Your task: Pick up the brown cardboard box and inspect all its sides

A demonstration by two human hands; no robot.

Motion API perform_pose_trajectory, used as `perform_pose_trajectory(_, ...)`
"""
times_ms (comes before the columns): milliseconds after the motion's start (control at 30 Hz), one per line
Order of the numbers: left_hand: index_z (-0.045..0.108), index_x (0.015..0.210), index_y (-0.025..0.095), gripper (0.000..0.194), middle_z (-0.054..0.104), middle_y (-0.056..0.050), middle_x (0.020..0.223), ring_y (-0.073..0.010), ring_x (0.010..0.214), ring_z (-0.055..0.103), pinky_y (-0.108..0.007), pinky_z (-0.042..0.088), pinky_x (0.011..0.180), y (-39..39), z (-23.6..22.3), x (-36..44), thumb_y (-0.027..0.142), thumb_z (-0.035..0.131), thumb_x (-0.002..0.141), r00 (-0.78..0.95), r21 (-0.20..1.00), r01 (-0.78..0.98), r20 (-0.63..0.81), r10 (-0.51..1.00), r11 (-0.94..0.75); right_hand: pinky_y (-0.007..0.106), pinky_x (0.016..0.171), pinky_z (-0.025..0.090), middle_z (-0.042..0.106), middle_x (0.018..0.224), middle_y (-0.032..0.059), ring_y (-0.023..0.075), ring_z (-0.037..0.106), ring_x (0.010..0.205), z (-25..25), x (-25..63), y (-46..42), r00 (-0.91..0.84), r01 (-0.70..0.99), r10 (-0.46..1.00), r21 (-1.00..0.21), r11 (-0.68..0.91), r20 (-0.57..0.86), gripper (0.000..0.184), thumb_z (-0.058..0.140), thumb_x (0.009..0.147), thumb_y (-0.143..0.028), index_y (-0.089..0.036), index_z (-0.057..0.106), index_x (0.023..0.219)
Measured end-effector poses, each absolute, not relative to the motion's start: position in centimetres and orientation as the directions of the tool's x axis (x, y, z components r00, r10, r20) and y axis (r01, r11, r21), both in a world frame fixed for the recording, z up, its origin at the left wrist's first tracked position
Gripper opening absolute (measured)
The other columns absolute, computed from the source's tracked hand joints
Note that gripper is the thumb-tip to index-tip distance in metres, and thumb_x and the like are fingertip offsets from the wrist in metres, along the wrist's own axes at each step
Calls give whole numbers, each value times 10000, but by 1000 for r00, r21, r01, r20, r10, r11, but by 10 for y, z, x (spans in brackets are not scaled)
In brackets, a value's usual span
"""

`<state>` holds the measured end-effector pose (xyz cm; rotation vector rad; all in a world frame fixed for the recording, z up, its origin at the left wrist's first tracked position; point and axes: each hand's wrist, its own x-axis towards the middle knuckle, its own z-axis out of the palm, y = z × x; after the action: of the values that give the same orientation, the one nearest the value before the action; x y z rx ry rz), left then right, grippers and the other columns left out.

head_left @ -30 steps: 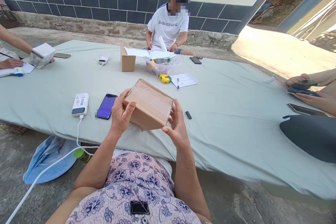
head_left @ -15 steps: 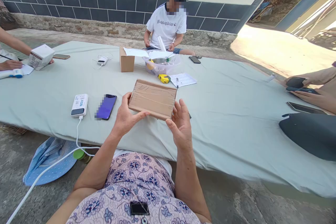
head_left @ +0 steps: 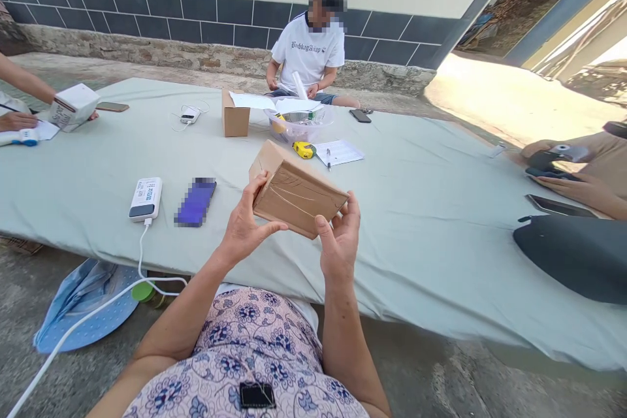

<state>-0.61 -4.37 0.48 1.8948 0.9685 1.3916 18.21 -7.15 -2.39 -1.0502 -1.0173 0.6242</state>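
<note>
A brown cardboard box (head_left: pixel 298 199) with clear tape on its near face is held tilted above the table's front part. My left hand (head_left: pixel 247 225) grips its left end, thumb along the lower edge and fingers at the left side. At the right end, my right hand (head_left: pixel 339 235) holds the box, its thumb on the near face and its fingers partly hidden behind the corner. To the left on the cloth lie a phone (head_left: pixel 196 202) with a purple screen and a white power bank (head_left: pixel 145 198) with a cable plugged in.
A yellow tape measure (head_left: pixel 304 150), a paper with a pen (head_left: pixel 340 151), a clear plastic basin (head_left: pixel 298 124) and another cardboard box (head_left: pixel 236 119) stand beyond. A dark cap (head_left: pixel 573 255) lies right. People sit at the far side and both ends of the cloth-covered table (head_left: pixel 431 209).
The cardboard box has been turned and tilted, so another side now shows on top. My right hand has closed onto its right end, and my left hand has shifted slightly right.
</note>
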Motion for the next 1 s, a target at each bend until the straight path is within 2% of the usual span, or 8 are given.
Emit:
perform_pose_trajectory(100,355,1465,306,893,369,-130,1654,-289,1539,348,-462,348,1240,-44,4,-6,429,868,745,226,799,182,534,815,-574,397,942,555,571,1352,100,255,598,1204,-22,185,-72,489,23,797,-919,395,354,882,780,773,-543,-314,386,1528)
perform_pose_trajectory(267,360,1473,301,887,373,-129,1652,-284,1535,358,-443,339,1244,-44,5,-8,416,865,753,262,802,149,533,805,-579,343,895,542,641,1139,55,211,608,1094,-20,189,-74,503,44,781,-914,403,369,697,762,807,-515,-304,520,1425)
perform_pose_trajectory(400,367,1473,279,896,383,-141,1641,-296,1536,351,-434,320,1249,-43,6,-11,435,866,746,262,819,140,511,819,-556,314,883,525,641,1033,26,179,604,1001,-18,190,-75,508,40,772,-906,421,381,605,760,817,-500,-311,583,1364)
perform_pose_trajectory(667,460,1444,220,919,538,-135,1492,-341,1405,489,-411,404,1164,-33,6,-23,464,891,671,235,918,110,350,907,-382,277,774,525,550,872,-16,146,560,834,-17,195,-79,483,107,755,-886,452,443,483,712,870,-483,-322,642,1319)
perform_pose_trajectory(733,475,1434,194,918,553,-144,1468,-350,1378,508,-411,427,1137,-30,4,-24,476,883,662,217,954,37,284,934,-298,289,765,541,565,917,-6,156,583,860,-17,195,-81,438,161,754,-868,470,489,501,706,880,-477,-336,622,1353)
perform_pose_trajectory(800,479,1425,174,925,570,-154,1440,-354,1343,532,-406,473,1082,-27,3,-24,504,871,655,200,974,-78,222,954,-211,336,840,560,607,1068,29,192,616,993,-15,193,-84,365,255,740,-824,505,566,539,710,886,-458,-346,587,1398)
perform_pose_trajectory(900,512,1381,155,923,605,-157,1387,-349,1320,540,-383,506,1027,-22,0,-22,533,875,621,154,966,-214,179,972,-144,410,956,554,594,1297,81,251,585,1203,-10,185,-87,243,401,694,-722,564,677,538,697,909,-426,-336,562,1423)
perform_pose_trajectory(1000,546,1342,152,920,622,-151,1366,-334,1323,532,-363,491,1039,-19,-2,-22,537,897,584,110,956,-259,170,979,-137,445,1005,541,589,1334,100,265,576,1243,-7,180,-89,184,488,670,-659,573,719,481,671,937,-413,-312,579,1398)
